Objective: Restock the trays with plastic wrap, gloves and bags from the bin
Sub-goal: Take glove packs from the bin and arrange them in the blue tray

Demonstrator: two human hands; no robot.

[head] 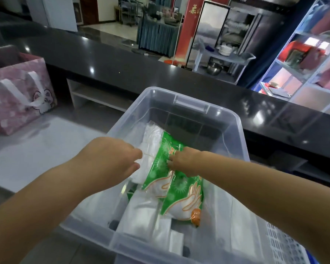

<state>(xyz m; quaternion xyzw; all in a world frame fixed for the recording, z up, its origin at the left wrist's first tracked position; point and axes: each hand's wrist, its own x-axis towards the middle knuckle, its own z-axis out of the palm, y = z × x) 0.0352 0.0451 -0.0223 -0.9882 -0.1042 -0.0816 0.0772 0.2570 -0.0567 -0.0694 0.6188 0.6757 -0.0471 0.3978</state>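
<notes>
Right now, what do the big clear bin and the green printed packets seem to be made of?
Clear storage bin: probably rigid translucent plastic; contents show through its glossy walls. Green glove packets: apparently thin glossy plastic film, wrinkled, with reflections.

One clear bin (234,122). Two green glove packs (181,195) in it, overlapping. White packs (139,212) in it, at least three; exact count unclear. Two hands: left (111,159), right (185,161). One pink bag (17,92).

Both forearms are bare, with no sleeves, gloves or jewellery.
</notes>
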